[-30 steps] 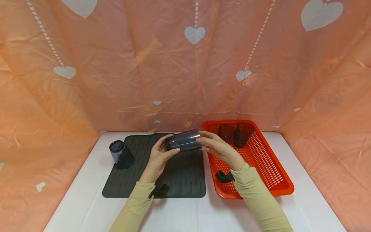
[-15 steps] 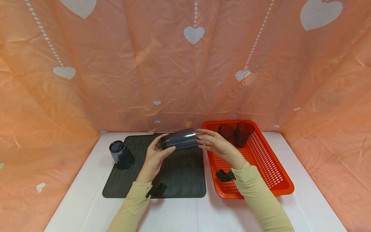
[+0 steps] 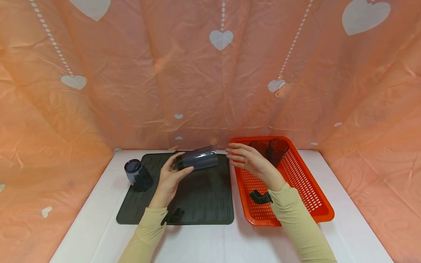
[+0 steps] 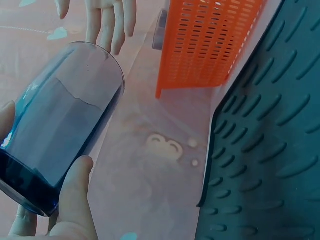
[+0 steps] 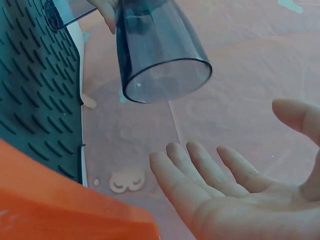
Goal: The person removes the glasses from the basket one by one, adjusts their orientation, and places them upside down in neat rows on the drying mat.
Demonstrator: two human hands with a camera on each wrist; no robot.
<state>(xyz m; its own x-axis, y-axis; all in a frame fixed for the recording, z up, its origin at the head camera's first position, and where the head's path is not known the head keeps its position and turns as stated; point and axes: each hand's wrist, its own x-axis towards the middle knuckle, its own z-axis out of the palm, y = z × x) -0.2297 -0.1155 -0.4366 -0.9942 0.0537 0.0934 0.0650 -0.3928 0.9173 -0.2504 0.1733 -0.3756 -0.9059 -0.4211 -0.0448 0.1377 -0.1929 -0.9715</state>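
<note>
My left hand (image 3: pixel 169 179) grips a dark bluish drinking glass (image 3: pixel 198 159) near its base, holding it on its side above the black ribbed mat (image 3: pixel 210 204). The mouth of the glass (image 5: pixel 167 80) points right, toward my right hand (image 3: pixel 254 162). That hand holds nothing; in the right wrist view its fingers (image 5: pixel 200 170) are extended, apart from the rim. It hovers over the left side of the red-orange basket (image 3: pixel 263 220). In the left wrist view my thumb (image 4: pixel 76 192) presses along the side of the glass.
Another dark blue glass (image 3: pixel 139 176) stands upside down or upright, I cannot tell, on the mat's left part. Two more glasses, one of them a tumbler (image 3: pixel 277 149), lie in the basket's far end. A pink curtain (image 3: pixel 197 91) with hearts closes off the back.
The right hand has let go of the glass and drawn away to the right. My left hand has carried the glass a little to the left.
</note>
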